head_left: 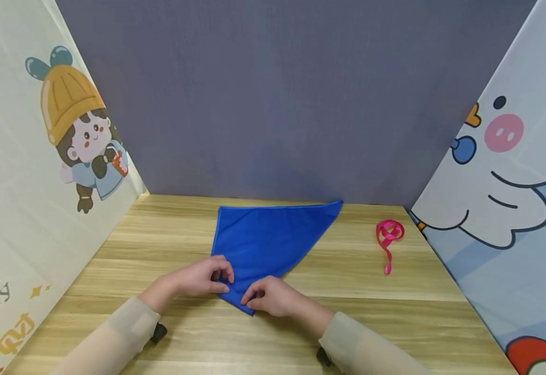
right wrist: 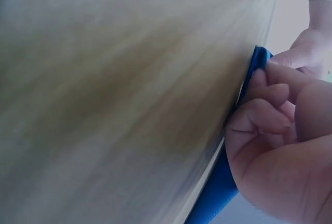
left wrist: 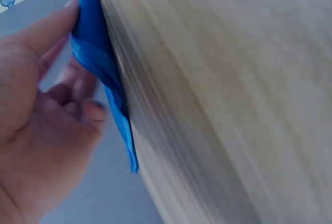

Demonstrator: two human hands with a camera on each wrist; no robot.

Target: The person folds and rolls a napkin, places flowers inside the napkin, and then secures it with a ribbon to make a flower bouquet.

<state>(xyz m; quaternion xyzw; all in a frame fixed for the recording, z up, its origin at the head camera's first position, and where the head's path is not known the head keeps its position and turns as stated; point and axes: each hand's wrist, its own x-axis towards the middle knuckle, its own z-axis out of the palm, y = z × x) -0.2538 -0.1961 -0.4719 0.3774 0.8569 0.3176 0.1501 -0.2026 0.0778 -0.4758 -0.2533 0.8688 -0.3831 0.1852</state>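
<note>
A blue cloth, folded with a straight far edge and a slanting right side, lies on the wooden table. At its near left edge my left hand has curled fingers on the fabric and its thumb at the border. In the left wrist view, that thumb meets a raised fold of the cloth. My right hand pinches the cloth near its closest corner. The right wrist view shows the right hand's bent fingers at the blue edge, partly hiding the grip.
A pink-red ribbon lies loosely coiled on the right of the wooden table. Behind stands a grey panel. Printed cartoon panels rise at the left and right.
</note>
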